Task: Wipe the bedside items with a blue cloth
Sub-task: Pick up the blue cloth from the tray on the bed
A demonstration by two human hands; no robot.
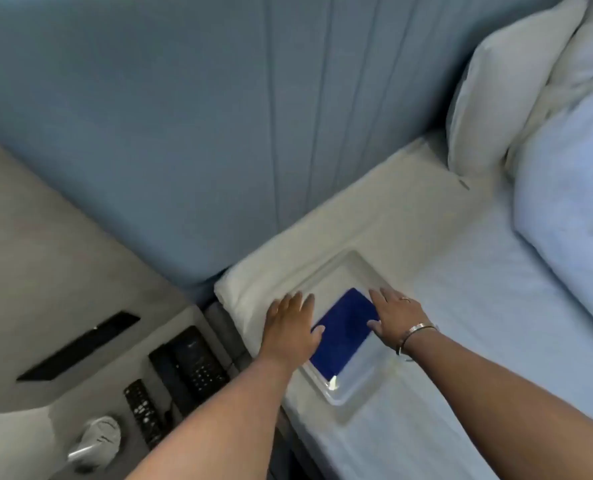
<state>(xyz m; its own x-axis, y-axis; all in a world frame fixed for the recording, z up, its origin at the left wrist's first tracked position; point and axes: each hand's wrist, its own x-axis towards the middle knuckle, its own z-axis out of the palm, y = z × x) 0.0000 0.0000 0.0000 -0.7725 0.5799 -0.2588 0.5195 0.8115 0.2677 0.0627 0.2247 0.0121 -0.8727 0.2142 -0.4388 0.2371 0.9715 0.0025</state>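
— Between my two hands, on the clear tray point(357, 386) that sits on the bed's edge, lies the blue cloth point(343, 332), folded into a flat rectangle.

— Which way does it run?

— Its long axis goes from near-left to far-right, slanting away from me toward the headboard point(184, 133). From the head camera, the only view I have, my left hand point(293, 327) is spread open, palm down, along the cloth's left long edge, thumb tip touching the fabric. My right hand point(397, 318) is open too, fingers splayed, resting at the far right corner, thumb on the cloth.

— So neither grips it?

— Neither. Both lie flat, flanking it; the left seems marginally nearer its middle.

— And the things to wipe?

— Off to my left and lower, on the grey nightstand point(80, 403): a telephone point(191, 365), a remote control point(144, 414), a pale rounded object I can't identify. I'd judge the cloth must be picked up and carried leftward, so the left hand suits.
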